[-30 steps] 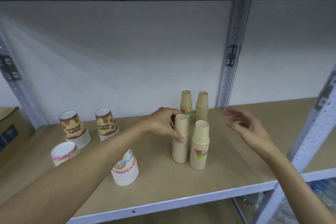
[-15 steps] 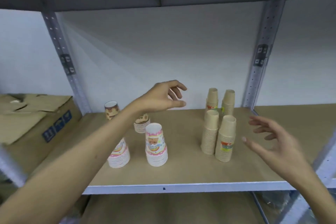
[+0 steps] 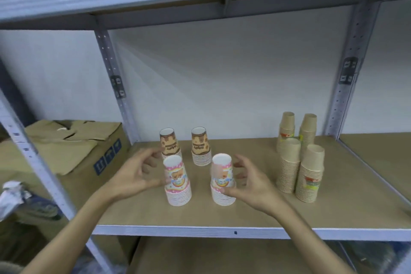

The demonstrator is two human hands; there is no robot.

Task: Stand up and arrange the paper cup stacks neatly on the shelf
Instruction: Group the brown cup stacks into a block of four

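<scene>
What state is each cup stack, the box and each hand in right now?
Left pink stack: upright, left hand touching.
Right pink stack: upright, right hand touching.
Two brown printed stacks: upright.
Four plain stacks: upright, clustered.
Cardboard box: flaps loose.
Left hand: open.
Right hand: open.

bare shelf board (image 3: 251, 211) lies open between the pink cup stacks (image 3: 178, 181) and the kraft stacks (image 3: 299, 162)
</scene>
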